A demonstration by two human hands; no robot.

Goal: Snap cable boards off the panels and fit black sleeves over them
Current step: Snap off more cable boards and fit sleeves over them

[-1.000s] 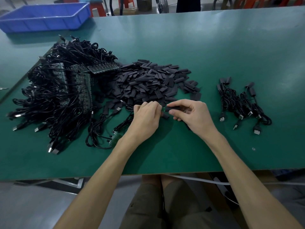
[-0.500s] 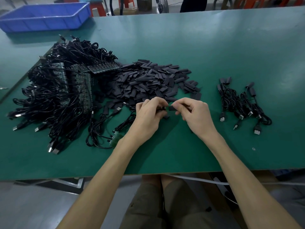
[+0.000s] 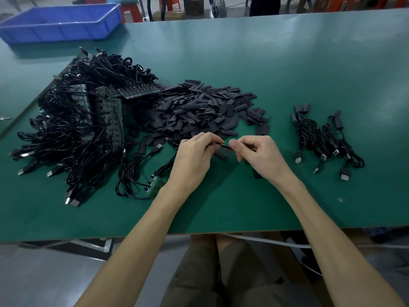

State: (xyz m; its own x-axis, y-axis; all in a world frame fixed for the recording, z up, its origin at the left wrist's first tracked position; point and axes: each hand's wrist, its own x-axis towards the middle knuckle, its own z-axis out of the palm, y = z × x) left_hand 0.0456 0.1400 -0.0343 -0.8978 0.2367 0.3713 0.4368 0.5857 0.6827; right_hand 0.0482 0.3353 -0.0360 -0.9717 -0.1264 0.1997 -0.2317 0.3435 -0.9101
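Note:
My left hand (image 3: 194, 158) pinches the end of a black cable (image 3: 218, 144), its board hidden in my fingers. My right hand (image 3: 259, 156) pinches a black sleeve (image 3: 229, 147) right against that cable end, just above the table. Behind my hands lies a heap of loose black sleeves (image 3: 199, 111). A big tangle of black cables on green panels (image 3: 104, 107) fills the left side. A small green panel piece (image 3: 156, 185) with a few cables lies by my left wrist. Sleeved cables (image 3: 325, 138) lie in a small bunch on the right.
A blue plastic bin (image 3: 62, 23) stands at the far left corner of the green table (image 3: 265, 63). One loose sleeve (image 3: 256, 173) lies under my right wrist. The table's front edge runs just above my lap.
Both hands rose slightly off the table and drew closer together. The sleeve in my right hand now meets the cable end held by my left hand.

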